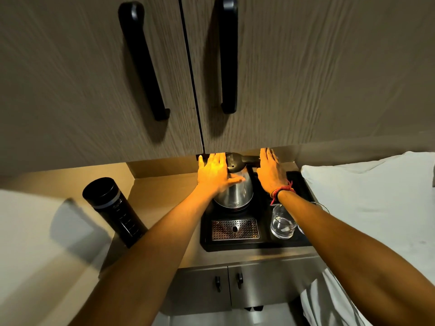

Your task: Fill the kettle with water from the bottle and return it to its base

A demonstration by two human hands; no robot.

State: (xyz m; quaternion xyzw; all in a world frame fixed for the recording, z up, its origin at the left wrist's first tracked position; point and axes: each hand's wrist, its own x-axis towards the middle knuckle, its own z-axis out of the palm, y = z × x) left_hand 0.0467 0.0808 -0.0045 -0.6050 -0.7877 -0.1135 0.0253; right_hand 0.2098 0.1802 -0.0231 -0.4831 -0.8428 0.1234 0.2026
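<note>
Now the kettle point(235, 191) sits between spread left hand point(213, 172) and right hand point(270, 174).

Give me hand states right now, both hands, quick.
Left hand: open, fingers spread, palm resting on the kettle, not gripping.
Right hand: open, fingers straight, beside the kettle handle, holding nothing.
</note>
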